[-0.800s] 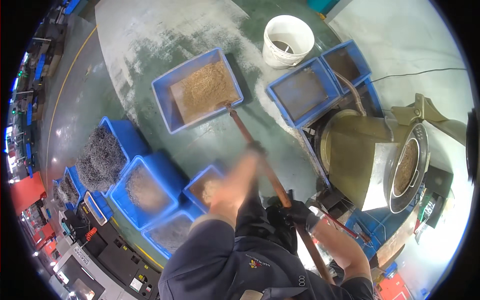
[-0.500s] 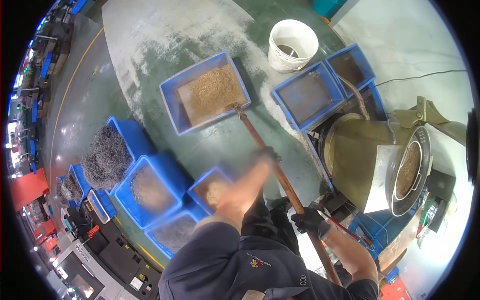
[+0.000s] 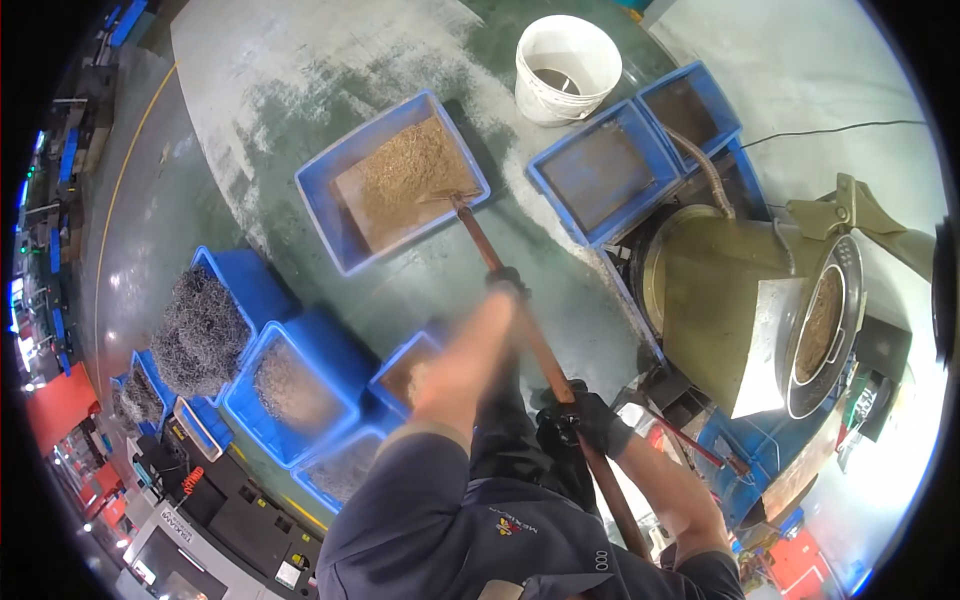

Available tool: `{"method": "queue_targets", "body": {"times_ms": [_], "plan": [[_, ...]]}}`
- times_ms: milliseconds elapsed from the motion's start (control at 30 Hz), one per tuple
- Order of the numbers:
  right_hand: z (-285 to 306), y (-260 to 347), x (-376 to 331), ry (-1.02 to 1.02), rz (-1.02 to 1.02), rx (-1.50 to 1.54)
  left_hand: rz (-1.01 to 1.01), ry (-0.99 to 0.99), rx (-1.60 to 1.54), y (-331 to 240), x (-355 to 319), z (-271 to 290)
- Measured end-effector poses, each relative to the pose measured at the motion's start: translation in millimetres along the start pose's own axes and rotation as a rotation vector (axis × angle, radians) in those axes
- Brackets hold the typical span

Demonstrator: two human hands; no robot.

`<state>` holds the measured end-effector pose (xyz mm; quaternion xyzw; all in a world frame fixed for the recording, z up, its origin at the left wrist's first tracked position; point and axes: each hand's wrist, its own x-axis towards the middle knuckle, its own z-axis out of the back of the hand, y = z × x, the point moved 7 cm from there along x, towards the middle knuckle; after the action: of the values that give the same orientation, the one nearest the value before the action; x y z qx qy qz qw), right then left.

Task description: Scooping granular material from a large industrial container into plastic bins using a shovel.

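Note:
A long wooden-handled shovel (image 3: 545, 355) slants from below my chest up to a blue bin (image 3: 345, 262). Its metal blade dips inside the bin's near right corner, touching a heap of fine golden-brown metal chips (image 3: 408, 165), which partly covers it. Higher on the handle, my gloved left hand (image 3: 506, 281) is wrapped round the wood, the forearm smeared by motion. My right hand (image 3: 590, 420), in a black glove, grips the same handle lower down, near my legs.
Several blue bins of chips and grey metal shavings (image 3: 200, 335) stand to the left. A white bucket (image 3: 568, 65) and shallow blue trays (image 3: 605, 175) lie at the far right. An olive-green machine (image 3: 740, 300) with a round chip-filled opening is on the right.
Both my hands have moved forward and slightly left with the shovel, and its blade sits a little farther into the bin. The whole view has shifted slightly.

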<state>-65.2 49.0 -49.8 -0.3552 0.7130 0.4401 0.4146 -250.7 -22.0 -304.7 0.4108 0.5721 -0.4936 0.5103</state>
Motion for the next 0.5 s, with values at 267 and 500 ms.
{"method": "queue_targets", "body": {"times_ms": [267,500], "plan": [[-7,26,-29,-0.034,-0.163,-0.064,0.031,-0.001,-0.116,11,36,22],[-19,12,-11,0.039,-0.187,-0.027,-0.082,0.046,-0.084,-27,20,20]]}}
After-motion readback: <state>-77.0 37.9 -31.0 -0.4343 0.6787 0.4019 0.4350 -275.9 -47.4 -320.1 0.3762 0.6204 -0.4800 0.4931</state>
